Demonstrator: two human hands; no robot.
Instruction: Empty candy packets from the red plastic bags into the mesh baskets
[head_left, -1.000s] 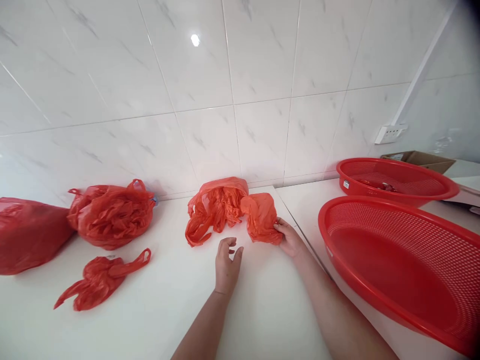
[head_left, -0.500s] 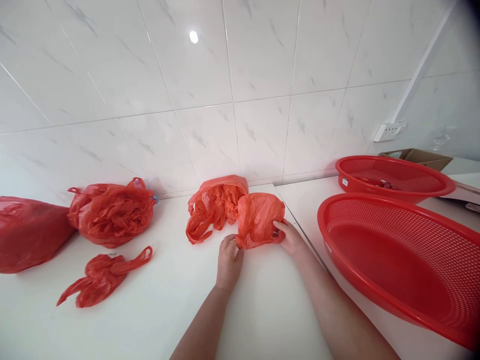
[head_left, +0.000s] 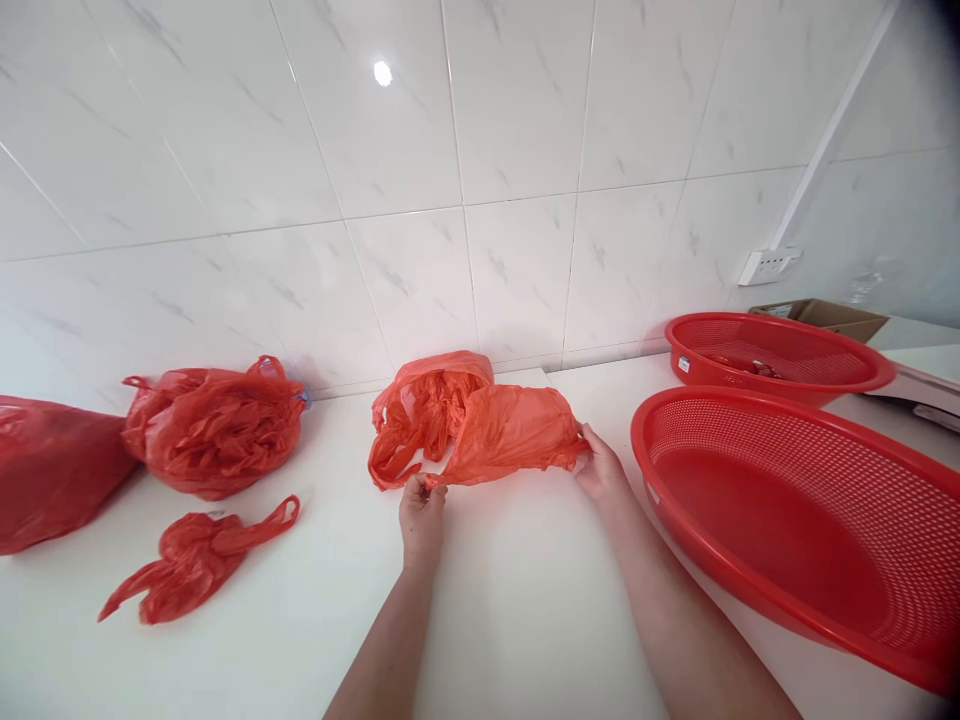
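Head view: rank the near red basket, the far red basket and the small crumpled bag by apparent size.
1. Near red basket
2. Far red basket, though distance may shrink it
3. Small crumpled bag

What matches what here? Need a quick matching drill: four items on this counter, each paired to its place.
Things:
1. stretched bag
2. crumpled bag
3. near basket
4. cardboard box

Places:
A. far right, behind the far basket
B. pinched between left hand and right hand
C. lying loose on the counter, front left
D. just right of the right hand

Pairs: 1-B, 2-C, 3-D, 4-A
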